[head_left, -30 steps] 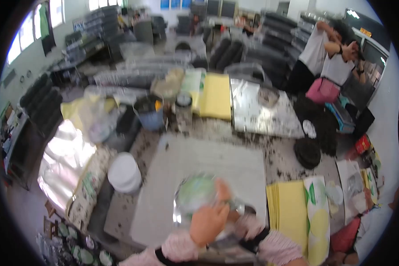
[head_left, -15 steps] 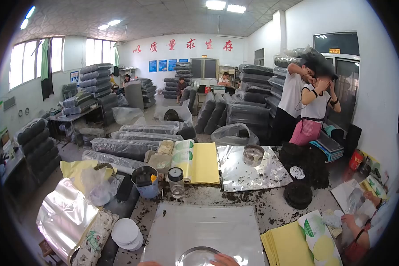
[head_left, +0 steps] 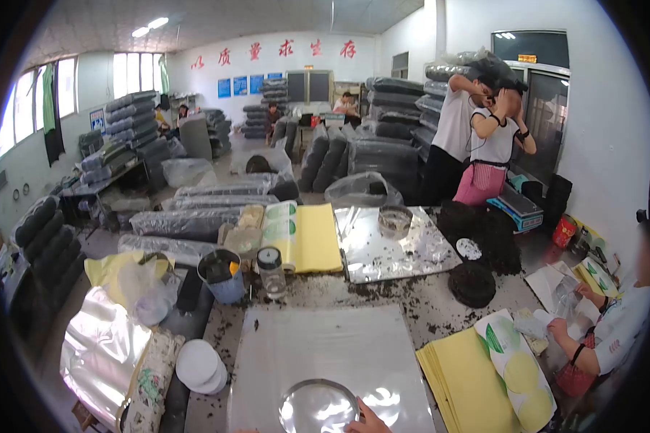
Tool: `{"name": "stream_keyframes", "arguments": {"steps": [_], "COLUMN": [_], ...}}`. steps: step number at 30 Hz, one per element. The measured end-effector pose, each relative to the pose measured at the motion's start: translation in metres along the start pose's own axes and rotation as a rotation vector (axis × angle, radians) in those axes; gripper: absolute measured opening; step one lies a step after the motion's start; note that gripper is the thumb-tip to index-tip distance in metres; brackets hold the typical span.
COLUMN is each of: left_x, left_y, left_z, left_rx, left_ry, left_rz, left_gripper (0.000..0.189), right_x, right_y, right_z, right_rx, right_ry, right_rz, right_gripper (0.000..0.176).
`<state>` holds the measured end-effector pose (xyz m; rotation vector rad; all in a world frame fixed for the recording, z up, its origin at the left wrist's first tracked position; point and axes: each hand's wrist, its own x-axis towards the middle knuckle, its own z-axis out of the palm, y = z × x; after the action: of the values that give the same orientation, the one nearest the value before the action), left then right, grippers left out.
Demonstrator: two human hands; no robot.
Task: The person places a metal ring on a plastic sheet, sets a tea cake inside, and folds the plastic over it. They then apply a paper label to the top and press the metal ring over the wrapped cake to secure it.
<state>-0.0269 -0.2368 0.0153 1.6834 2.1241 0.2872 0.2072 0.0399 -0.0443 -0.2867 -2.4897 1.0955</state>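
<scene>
1. A round metal ring (head_left: 319,390) lies on a shiny sheet (head_left: 325,338) at bottom centre.
2. The right hand (head_left: 369,420) seems to touch the ring's right rim; it is cropped, so whether it pinches cannot be told.
3. The left hand is out of view.

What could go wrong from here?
The ring might slide on the glossy sheet: only the right hand is seen at its edge. Loose crumbs beyond the sheet could stray into the ring; a dark fleck lies on the sheet.
</scene>
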Motion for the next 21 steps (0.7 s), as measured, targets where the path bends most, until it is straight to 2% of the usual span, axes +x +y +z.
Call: {"name": "stream_keyframes", "arguments": {"steps": [1,2,3,4,5,6,7,8,9,12,13,17,20,21], "left_x": [0.002,0.001,0.004,0.008,0.008,0.013,0.016,0.015,0.009,-0.007,-0.01,-0.016,-0.026,-0.029], "left_y": [0.016,0.008,-0.017,-0.057,-0.038,-0.022,0.0,0.011,-0.001,-0.035,-0.037,-0.042,-0.058,-0.057], "left_z": [-0.02,-0.013,0.004,0.044,0.027,-0.005,-0.048,-0.062,-0.068,-0.026,-0.017,-0.002,-0.003,-0.008], "left_rx": [-0.035,-0.065,-0.103,-0.109,-0.017,-0.035,0.089,0.085,-0.038,-0.116,-0.171,-0.286,-0.201,-0.137], "left_ry": [-0.003,-0.026,-0.054,-0.043,-0.146,0.151,0.343,0.703,0.572,0.115,0.046,0.193,0.301,0.405], "left_rz": [-0.004,0.061,0.122,0.335,0.193,0.382,0.336,0.174,0.096,0.147,0.097,-0.065,-0.07,-0.088], "left_gripper": [0.022,0.022,0.022,0.017,0.017,0.015,0.015,0.021,0.028,0.028,0.028,0.022,0.017,0.014], "right_x": [0.007,0.01,0.006,0.0,0.003,0.009,0.007,0.009,0.011,0.016,0.016,0.015,0.015,0.016], "right_y": [-0.008,-0.011,-0.004,0.004,0.0,-0.011,-0.015,-0.016,-0.016,-0.015,-0.014,-0.02,-0.02,-0.021], "right_z": [-0.004,-0.008,-0.007,-0.004,-0.01,-0.012,-0.012,-0.014,-0.014,-0.013,-0.012,-0.009,-0.009,-0.009], "right_rx": [-0.049,-0.097,-0.087,-0.07,-0.126,-0.164,-0.104,-0.053,-0.05,-0.082,-0.092,-0.082,-0.102,-0.104], "right_ry": [0.053,0.101,0.027,-0.058,-0.093,-0.129,-0.129,-0.122,-0.105,-0.065,-0.062,-0.09,-0.105,-0.108], "right_rz": [-0.09,-0.174,-0.118,-0.056,-0.079,-0.093,-0.001,0.076,0.053,-0.019,-0.029,0.038,0.051,0.055], "right_gripper": [0.035,0.031,0.037,0.05,0.045,0.041,0.041,0.041,0.04,0.038,0.038,0.034,0.035,0.035]}}
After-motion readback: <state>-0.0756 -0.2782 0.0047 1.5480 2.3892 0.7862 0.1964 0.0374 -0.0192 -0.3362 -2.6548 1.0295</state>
